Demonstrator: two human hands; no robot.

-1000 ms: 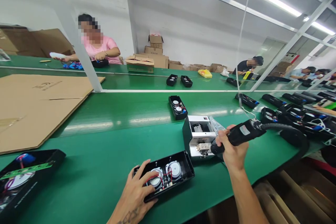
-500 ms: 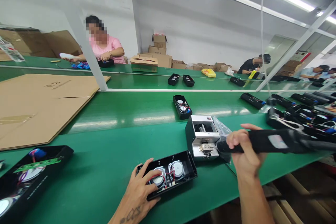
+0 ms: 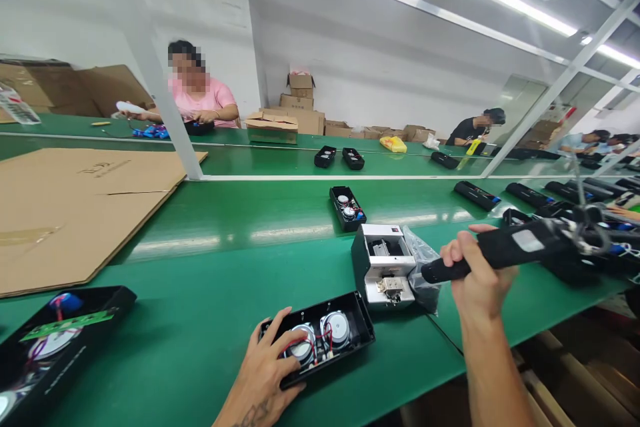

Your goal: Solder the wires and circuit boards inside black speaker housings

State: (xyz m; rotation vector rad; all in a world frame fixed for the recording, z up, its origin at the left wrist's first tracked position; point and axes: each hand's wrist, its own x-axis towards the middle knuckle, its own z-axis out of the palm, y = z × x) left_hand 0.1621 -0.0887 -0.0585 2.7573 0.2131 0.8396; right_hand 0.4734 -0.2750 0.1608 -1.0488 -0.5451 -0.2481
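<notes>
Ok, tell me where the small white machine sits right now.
In the head view the white machine sits on the green belt, right of centre, just behind the open speaker case.

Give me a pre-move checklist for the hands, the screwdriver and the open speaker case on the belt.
1. Left hand steadies the open black plastic speaker case: ok.
2. Right hand grips the black handheld electric screwdriver: ok.
3. Screwdriver tip is clear of the grey metal screw feeder box: ok.
4. Screw on the tip: cannot tell.
5. Case lies flat on the green conveyor belt: ok.
</notes>
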